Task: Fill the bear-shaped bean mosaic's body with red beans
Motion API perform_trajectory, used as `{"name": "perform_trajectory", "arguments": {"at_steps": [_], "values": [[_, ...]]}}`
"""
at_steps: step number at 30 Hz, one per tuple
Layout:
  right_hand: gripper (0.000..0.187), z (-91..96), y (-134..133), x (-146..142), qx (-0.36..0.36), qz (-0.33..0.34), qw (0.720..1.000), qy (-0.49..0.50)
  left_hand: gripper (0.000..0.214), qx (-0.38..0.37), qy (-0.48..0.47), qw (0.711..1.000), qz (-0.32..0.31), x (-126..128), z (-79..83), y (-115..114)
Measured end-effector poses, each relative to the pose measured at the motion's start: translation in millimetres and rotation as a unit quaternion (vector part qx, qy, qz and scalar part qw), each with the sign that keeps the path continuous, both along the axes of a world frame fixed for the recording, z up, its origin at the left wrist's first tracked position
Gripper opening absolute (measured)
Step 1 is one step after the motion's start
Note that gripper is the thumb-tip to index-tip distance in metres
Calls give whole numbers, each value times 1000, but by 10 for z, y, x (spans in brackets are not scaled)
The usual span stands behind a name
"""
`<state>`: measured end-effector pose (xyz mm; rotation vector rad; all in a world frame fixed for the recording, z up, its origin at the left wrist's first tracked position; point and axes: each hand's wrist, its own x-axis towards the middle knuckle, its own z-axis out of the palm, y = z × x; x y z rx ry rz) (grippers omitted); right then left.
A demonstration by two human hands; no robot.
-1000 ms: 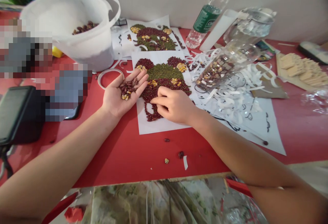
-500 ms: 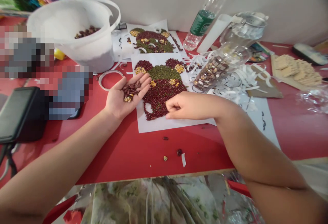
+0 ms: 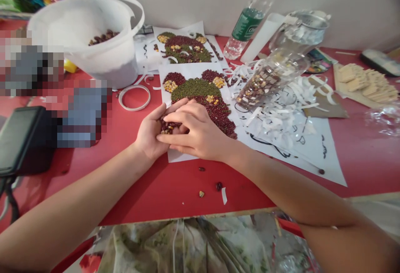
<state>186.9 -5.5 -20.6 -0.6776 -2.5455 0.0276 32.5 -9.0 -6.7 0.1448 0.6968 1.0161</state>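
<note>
At the red worktop [image 3: 175,189]: both forearms reach in from the near edge.
Left hand [image 3: 148,135]: palm up, fingers [image 3: 175,105] cupped around mixed beans [image 3: 167,127].
Right hand [image 3: 200,133]: bunched above them, fingers [image 3: 175,117] narrow; any grip hidden.
Bean mosaic [image 3: 200,94]: on white paper, just past both hands.

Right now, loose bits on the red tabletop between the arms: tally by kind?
Red beans: 2
Yellow corn kernel: 1
White paper strip: 1
Total: 4
</note>
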Motion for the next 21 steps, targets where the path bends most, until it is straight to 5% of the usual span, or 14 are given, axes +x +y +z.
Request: {"name": "perform_trajectory", "arguments": {"at_steps": [7, 15, 21], "values": [[27, -35, 142, 148, 21, -68, 997, 36, 44, -35, -42, 998, 40, 54, 51, 0], [19, -71, 185, 115, 0, -46, 985, 164, 44, -5, -51, 999, 18, 32, -16, 2], [16, -3, 154, 83, -52, -55, 986, 147, 46, -11, -74, 997, 14, 72, 25, -33]]}}
